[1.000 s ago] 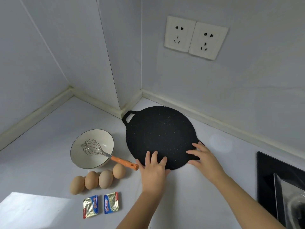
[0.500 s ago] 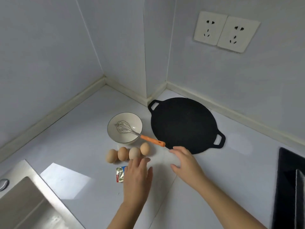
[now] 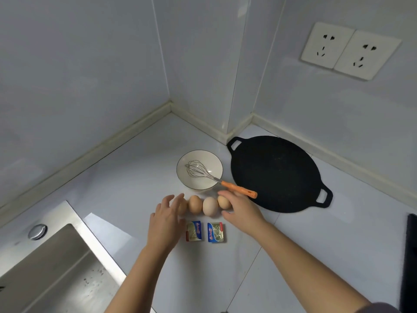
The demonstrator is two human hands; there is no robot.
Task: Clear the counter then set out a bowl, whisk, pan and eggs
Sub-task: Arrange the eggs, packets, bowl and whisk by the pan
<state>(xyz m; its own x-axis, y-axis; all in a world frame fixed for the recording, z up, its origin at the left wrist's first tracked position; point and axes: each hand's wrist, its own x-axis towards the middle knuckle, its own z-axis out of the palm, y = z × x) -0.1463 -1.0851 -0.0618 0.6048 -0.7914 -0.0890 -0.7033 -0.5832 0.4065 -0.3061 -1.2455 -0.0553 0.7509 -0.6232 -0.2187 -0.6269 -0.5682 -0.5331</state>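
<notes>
Currently both hands hold nothing: the left hand and right hand are spread with relaxed fingers, bracketing the row of eggs at its 9 and 3 o'clock ends. Whether the fingertips touch the shells cannot be told. The eggs lie on the counter at 6 o'clock from the bowl. The bowl carries the whisk, whose orange handle points to 4 o'clock, toward the pan at the bowl's 3 o'clock. The step in hand appears to be squaring up the egg row. Cup the end eggs lightly and press inward evenly so none rolls. Keep the right wrist clear of the whisk handle. Two foil packets lie at 6 o'clock from the eggs.
</notes>
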